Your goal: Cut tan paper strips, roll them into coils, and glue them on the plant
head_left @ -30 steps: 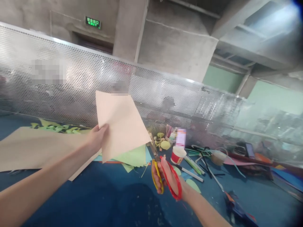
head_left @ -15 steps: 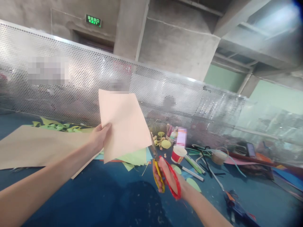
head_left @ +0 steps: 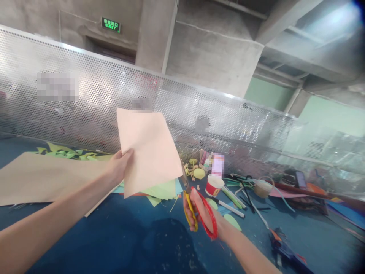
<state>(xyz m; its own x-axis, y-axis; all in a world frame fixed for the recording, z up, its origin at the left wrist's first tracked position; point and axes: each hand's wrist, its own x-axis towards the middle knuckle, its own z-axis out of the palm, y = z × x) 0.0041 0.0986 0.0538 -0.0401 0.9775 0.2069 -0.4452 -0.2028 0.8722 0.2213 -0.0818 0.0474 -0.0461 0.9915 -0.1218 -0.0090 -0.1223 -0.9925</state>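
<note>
My left hand (head_left: 123, 163) pinches a pale pink sheet of paper (head_left: 149, 148) by its left edge and holds it up above the table. My right hand (head_left: 196, 209) is wrapped round a pair of scissors (head_left: 213, 220) with one red and one yellow handle. The scissor blades point up at the paper's lower right corner, and one lies along its right edge. Whether the blades have cut into the sheet I cannot tell. Beneath the raised paper lie light green sheets (head_left: 161, 191) and a large brown sheet (head_left: 51, 179).
A perforated metal screen (head_left: 99, 95) runs along the back of the blue table (head_left: 128, 239). To the right stand a red and white paper cup (head_left: 214, 187), markers (head_left: 231, 209), wires and a glue gun (head_left: 288, 249). Green paper scraps (head_left: 65, 151) lie at the back left.
The view has shifted very slightly. Both hands, the paper and the scissors keep nearly the same positions.
</note>
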